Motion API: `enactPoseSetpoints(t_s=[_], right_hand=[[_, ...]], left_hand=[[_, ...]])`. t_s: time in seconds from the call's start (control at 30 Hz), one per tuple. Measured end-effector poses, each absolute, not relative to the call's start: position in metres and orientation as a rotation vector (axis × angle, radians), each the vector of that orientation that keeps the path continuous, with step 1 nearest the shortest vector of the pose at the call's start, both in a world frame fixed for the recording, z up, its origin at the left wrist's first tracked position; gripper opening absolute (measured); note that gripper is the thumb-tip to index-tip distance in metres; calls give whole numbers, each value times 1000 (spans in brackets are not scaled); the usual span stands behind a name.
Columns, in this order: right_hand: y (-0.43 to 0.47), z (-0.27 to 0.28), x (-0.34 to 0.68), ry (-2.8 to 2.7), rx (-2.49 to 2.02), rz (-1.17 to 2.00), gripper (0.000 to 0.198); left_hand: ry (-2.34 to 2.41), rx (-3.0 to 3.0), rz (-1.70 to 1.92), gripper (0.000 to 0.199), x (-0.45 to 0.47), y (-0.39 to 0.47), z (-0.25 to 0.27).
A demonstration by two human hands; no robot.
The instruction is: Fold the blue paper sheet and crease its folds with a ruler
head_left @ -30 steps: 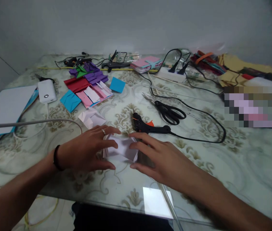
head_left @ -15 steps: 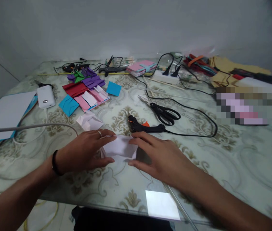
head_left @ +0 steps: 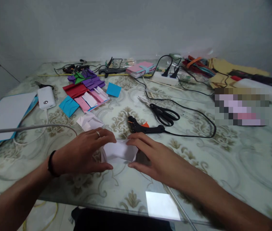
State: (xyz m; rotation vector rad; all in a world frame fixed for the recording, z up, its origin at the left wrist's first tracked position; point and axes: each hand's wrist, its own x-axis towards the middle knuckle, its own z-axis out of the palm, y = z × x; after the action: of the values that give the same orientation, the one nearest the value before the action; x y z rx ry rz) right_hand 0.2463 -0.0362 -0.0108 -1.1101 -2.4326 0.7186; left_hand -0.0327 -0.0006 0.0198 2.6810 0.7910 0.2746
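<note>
Left hand (head_left: 84,151) slid slightly bodyward; right hand (head_left: 162,156) opposite; both, digits apart, span creased, folded white paper (head_left: 117,150).

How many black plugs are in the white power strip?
2: left black plug midway along the power strip, right black plug nearer its right end. Others may be hidden.

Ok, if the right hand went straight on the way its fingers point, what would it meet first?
Probably the folded white paper: it lies directly before the right hand, with the left hand beyond. Depth is unclear, so whether they touch is hard to judge.
</note>
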Motion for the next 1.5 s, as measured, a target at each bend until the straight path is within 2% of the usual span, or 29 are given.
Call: enactPoseSetpoints(t_s=[0.2,0.43,0.9,1.2,1.37,1.5], right_hand=[[-36,-7,245,-2378,-1120,826,50],[-37,-6,246,-2355,-1121,869,60],[-36,-12,241,-2288,-1072,921,55],[-34,-20,241,-2315,-972,948,25],[-35,-23,239,-2378,-914,820,23],[-34,-22,238,-2454,-873,728,21]], left_hand=[[946,2585,148,54,-35,-2,28],[915,2520,172,55,-40,-3,25],[792,2432,237,62,-37,-4,17],[787,2452,247,62,-30,-4,5],[769,2489,195,47,-26,-5,3],[767,2511,182,46,-27,-3,-2]])
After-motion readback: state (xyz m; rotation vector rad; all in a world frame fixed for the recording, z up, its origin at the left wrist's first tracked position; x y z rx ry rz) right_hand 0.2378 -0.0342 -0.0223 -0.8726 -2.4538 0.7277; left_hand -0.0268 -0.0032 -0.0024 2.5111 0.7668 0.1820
